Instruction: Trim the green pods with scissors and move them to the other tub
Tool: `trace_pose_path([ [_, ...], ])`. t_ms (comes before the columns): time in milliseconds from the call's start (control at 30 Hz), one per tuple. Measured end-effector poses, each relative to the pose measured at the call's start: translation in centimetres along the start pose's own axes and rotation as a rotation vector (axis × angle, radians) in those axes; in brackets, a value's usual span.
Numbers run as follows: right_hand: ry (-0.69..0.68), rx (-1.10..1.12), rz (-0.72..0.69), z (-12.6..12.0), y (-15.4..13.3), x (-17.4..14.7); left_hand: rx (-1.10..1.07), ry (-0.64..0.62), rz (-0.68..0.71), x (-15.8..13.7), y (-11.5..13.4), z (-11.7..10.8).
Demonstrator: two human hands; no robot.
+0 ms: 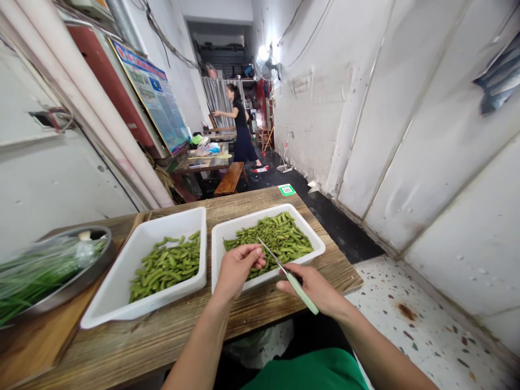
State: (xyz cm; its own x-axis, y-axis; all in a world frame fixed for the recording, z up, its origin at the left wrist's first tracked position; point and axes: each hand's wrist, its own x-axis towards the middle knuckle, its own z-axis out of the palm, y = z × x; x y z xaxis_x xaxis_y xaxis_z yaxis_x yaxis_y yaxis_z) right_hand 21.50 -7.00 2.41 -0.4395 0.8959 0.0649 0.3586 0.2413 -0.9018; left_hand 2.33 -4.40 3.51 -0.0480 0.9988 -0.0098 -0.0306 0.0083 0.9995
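Note:
My right hand (311, 284) is closed round the pale green handle of a pair of scissors (300, 292), seen nearly edge-on. Their slim metal blades point up and left over the right-hand white tray (319, 246). Close beside the tip, my left hand (239, 265) has its thumb and fingers pinched together; whatever lies between them is hidden. Green edamame pods (280, 233) fill much of the tray beneath both hands. To the left, a second white tray (109, 292) holds more edamame pods (170, 268), gathered towards its right side.
At far left, a metal basin (103, 246) of bagged green vegetables stands on a wooden board (52, 338). The wooden table (260, 303) carries a green QR-code card (286, 189) at its far edge. Beyond, a person (240, 122) stands near a bench (231, 177) and cluttered table.

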Motion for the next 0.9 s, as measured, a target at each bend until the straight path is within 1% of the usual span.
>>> trace_pose_path([
  [133,-0.011,0.025,0.003,0.3,0.4,0.2,0.000,0.002,-0.007,0.0,0.1,0.0],
  [233,-0.011,0.122,0.017,0.8,0.4,0.3,-0.017,0.023,-0.034,-0.1,0.1,0.3],
  [300,-0.007,0.193,0.051,1.1,0.3,0.3,-0.024,0.042,-0.063,-0.2,0.0,0.4],
  [367,-0.017,0.266,0.111,1.4,0.4,0.4,-0.009,0.074,-0.066,-0.1,-0.3,0.1],
  [433,-0.042,0.371,0.174,1.6,0.7,0.5,0.056,0.158,0.001,0.2,-0.5,-1.1],
  [467,-0.051,0.425,0.197,1.6,0.9,0.6,0.127,0.237,0.062,0.3,-0.5,-2.1],
  [500,-0.051,0.472,0.211,1.7,1.2,0.6,0.230,0.341,0.139,0.5,-0.4,-3.4],
  [533,-0.045,0.508,0.217,1.7,1.4,0.5,0.367,0.458,0.215,0.6,-0.2,-4.8],
  [600,-0.032,0.544,0.216,1.6,1.8,0.4,0.737,0.698,0.343,0.6,0.4,-7.6],
  [667,-0.029,0.561,0.213,1.5,1.8,0.3,1.064,0.810,0.345,0.4,1.0,-9.6],
  [700,-0.033,0.567,0.215,1.4,1.7,0.2,1.176,0.831,0.329,0.3,1.2,-10.2],
  [767,-0.040,0.579,0.213,1.2,1.5,0.2,1.277,0.809,0.312,0.3,1.3,-10.4],
  [800,-0.040,0.585,0.211,1.0,1.5,0.3,1.286,0.757,0.314,0.5,1.2,-10.1],
  [900,-0.022,0.589,0.216,0.6,1.6,0.6,1.302,0.464,0.305,2.1,1.0,-8.5],
])
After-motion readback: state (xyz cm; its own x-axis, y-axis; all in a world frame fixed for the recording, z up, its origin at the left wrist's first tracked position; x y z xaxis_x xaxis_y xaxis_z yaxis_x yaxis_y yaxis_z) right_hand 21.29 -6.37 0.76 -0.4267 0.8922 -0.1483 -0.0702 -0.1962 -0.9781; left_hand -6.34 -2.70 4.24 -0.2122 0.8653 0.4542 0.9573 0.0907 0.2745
